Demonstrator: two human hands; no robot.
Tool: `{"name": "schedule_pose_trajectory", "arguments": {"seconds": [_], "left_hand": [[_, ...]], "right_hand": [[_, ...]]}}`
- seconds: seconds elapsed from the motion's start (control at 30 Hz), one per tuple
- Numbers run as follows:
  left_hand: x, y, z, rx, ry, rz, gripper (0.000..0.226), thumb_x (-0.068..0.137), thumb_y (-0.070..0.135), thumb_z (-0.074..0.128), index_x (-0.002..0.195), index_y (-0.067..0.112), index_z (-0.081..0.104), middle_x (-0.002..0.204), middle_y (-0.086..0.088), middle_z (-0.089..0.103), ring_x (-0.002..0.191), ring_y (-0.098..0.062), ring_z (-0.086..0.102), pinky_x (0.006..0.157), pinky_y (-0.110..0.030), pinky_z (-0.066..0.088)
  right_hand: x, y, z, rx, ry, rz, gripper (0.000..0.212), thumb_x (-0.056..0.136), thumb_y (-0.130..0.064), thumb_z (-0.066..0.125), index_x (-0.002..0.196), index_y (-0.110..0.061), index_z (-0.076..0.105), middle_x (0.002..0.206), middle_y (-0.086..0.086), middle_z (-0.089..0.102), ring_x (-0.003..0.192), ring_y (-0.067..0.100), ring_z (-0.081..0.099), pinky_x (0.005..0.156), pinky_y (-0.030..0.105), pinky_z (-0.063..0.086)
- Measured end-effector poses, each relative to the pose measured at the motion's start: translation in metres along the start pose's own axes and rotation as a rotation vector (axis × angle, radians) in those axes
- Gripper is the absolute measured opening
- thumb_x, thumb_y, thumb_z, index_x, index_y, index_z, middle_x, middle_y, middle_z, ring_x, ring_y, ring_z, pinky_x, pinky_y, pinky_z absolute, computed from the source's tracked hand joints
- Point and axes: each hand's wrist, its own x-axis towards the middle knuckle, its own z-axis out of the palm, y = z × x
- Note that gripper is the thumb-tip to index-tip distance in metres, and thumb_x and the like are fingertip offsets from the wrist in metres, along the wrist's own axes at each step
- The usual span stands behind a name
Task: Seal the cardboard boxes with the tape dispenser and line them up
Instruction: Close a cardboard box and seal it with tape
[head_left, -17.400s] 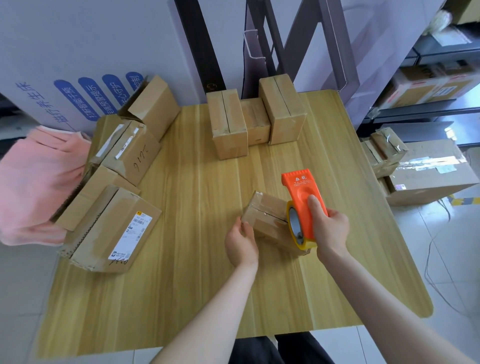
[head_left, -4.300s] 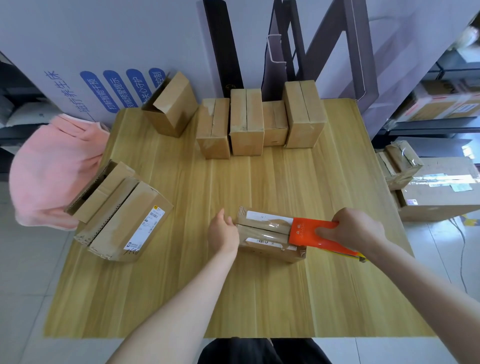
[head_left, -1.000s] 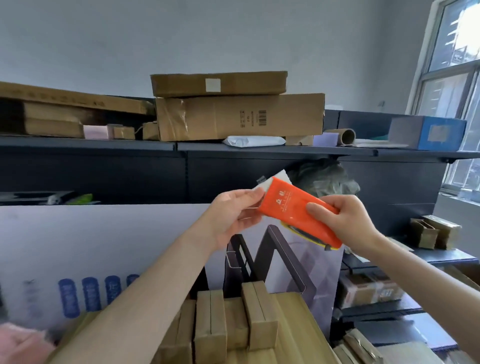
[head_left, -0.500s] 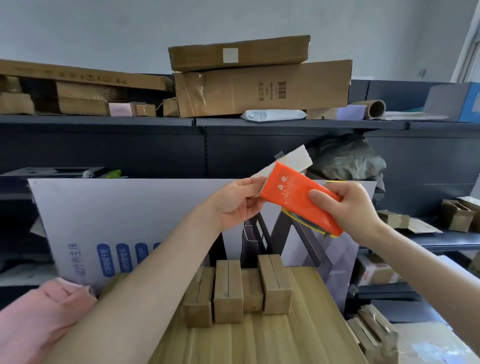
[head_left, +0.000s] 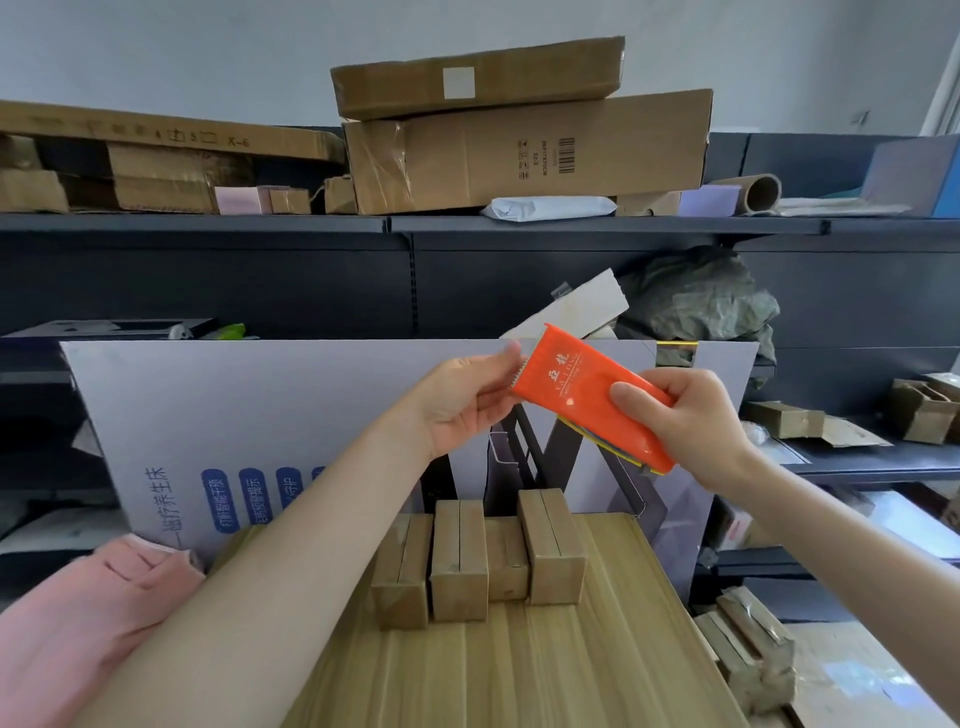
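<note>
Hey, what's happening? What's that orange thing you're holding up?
A person is holding an orange tape dispenser up in the air. The right hand grips its body, and the left hand pinches at its toothed front end, maybe hunting for the loose tape. Four cardboard boxes stand lined up at the far end of the wooden table.

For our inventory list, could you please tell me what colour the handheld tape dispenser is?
The head view shows an orange plastic tape dispenser with pale lettering.

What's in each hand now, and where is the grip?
Right hand grips the tape dispenser by its rear end. Left hand fingertips meet its toothed front edge; whether they pinch anything cannot be told.
</note>
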Motion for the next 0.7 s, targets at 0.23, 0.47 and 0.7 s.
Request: {"name": "schedule_pose_trajectory", "arguments": {"seconds": [0.23, 0.47, 0.7], "left_hand": [[0.004, -0.023, -0.001, 0.346, 0.352, 0.151, 0.006, 0.083, 0.020, 0.072, 0.079, 0.018, 0.069, 0.071, 0.004, 0.070, 0.065, -0.005, 0.066, 0.061, -0.021, 0.052], [0.008, -0.080, -0.013, 0.324, 0.497, 0.070, 0.014, 0.083, 0.003, 0.071, 0.075, 0.015, 0.070, 0.071, 0.001, 0.069, 0.063, -0.007, 0.066, 0.057, -0.018, 0.056], [0.005, -0.172, -0.038, 0.379, 0.485, -0.119, 0.018, 0.078, -0.003, 0.072, 0.070, 0.013, 0.074, 0.073, -0.003, 0.073, 0.066, -0.013, 0.069, 0.060, -0.021, 0.055]], "right_hand": [[-0.010, 0.009, 0.017, -0.292, 0.025, -0.068, 0.020, 0.080, -0.039, 0.070, 0.065, -0.026, 0.068, 0.054, -0.012, 0.063, 0.047, 0.004, 0.058, 0.044, 0.020, 0.046], [-0.040, 0.033, 0.039, -0.468, -0.035, 0.073, 0.031, 0.078, -0.050, 0.068, 0.074, -0.020, 0.073, 0.064, -0.003, 0.068, 0.060, 0.014, 0.065, 0.056, 0.035, 0.056], [-0.111, 0.089, 0.043, -0.504, -0.148, 0.336, 0.032, 0.078, -0.047, 0.070, 0.068, -0.016, 0.070, 0.056, 0.001, 0.065, 0.048, 0.019, 0.063, 0.046, 0.039, 0.056]]}}
